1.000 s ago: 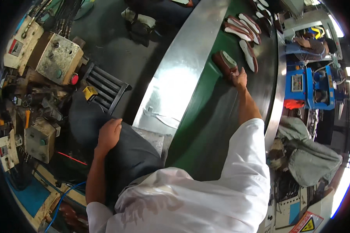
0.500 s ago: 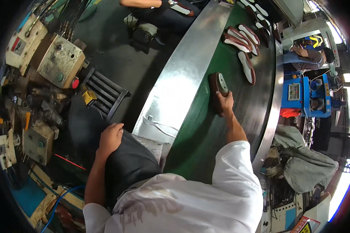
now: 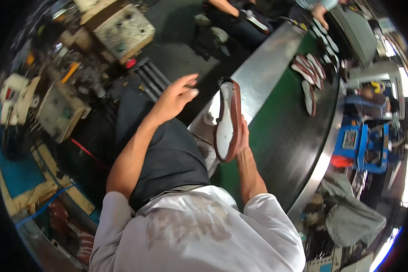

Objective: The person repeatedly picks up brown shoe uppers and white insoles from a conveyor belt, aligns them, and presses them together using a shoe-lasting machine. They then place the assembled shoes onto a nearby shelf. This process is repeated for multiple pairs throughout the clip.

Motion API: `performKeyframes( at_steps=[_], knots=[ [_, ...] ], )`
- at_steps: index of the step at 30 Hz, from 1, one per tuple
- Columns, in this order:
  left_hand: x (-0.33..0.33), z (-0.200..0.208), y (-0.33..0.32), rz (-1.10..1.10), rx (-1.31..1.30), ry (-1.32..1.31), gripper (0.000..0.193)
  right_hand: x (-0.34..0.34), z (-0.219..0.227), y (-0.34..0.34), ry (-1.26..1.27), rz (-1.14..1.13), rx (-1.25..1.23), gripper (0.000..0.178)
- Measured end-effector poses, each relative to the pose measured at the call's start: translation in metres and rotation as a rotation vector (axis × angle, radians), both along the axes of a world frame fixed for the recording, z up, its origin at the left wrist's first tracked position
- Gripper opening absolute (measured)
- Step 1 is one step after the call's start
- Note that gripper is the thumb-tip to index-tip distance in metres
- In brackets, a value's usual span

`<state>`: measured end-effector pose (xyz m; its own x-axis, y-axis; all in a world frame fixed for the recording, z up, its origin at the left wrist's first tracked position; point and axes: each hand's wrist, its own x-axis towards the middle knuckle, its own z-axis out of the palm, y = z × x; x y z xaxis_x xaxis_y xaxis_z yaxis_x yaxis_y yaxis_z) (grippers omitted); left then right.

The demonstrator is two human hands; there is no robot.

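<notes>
A brown shoe upper (image 3: 226, 124) with a pale, sole-less underside stands upright in front of me, at the near end of the conveyor. My right hand (image 3: 243, 141) grips it from the right side, the fingers mostly hidden behind it. To its left, my left hand (image 3: 173, 102) hovers above my dark trousers with fingers apart and nothing in them. A gap separates that hand from the shoe. Several similar brown uppers (image 3: 309, 72) lie bottom up on the green and dark belt (image 3: 285, 136) farther off.
A metal ledge (image 3: 272, 63) runs along the belt's left side. Worn machine control boxes (image 3: 61, 109) and a black slatted stool (image 3: 152, 79) stand at left. Grey cloth (image 3: 353, 217) hangs at right, below a blue machine (image 3: 349, 140). Other people work at the far end.
My right hand has lifted the shoe off the belt, brought it closer and turned its underside toward me. My left hand has risen from my thigh and opened. The whole view has shifted.
</notes>
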<state>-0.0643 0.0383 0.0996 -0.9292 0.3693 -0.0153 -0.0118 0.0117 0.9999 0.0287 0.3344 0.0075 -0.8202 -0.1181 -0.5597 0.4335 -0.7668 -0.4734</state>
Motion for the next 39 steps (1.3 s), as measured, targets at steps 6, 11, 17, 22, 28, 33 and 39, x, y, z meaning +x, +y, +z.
performKeyframes(
  at_steps=[6, 11, 17, 22, 28, 33, 39],
  knots=[
    [0.017, 0.029, -0.095, 0.423, -0.269, 0.312, 0.030, -0.018, 0.035, -0.158, 0.120, 0.600, 0.007, 0.076],
    [0.089, 0.014, -0.166, 0.727, -0.545, 0.420, 0.023, 0.010, 0.048, -0.198, 0.557, 1.015, 0.570, 0.081],
    [0.127, 0.035, -0.191, 0.735, -0.301, 0.321, 0.038, 0.009, 0.110, -0.247, 0.593, 1.084, 0.876, 0.081],
    [0.135, 0.066, -0.196, 0.693, -0.325, 0.524, 0.043, -0.024, 0.120, -0.248, 0.873, 1.062, 0.880, 0.102],
    [0.162, 0.077, -0.152, 0.337, 0.396, 0.367, 0.109, -0.043, 0.094, -0.266, 1.053, 0.791, 1.182, 0.108],
    [0.167, 0.060, -0.132, 0.448, -0.139, 0.319, 0.117, -0.023, 0.053, -0.264, 1.037, 0.725, 1.056, 0.107],
    [0.160, 0.066, -0.128, 0.382, -0.332, 0.393, 0.109, -0.020, 0.040, -0.262, 0.973, 0.673, 0.989, 0.106]
  ],
)
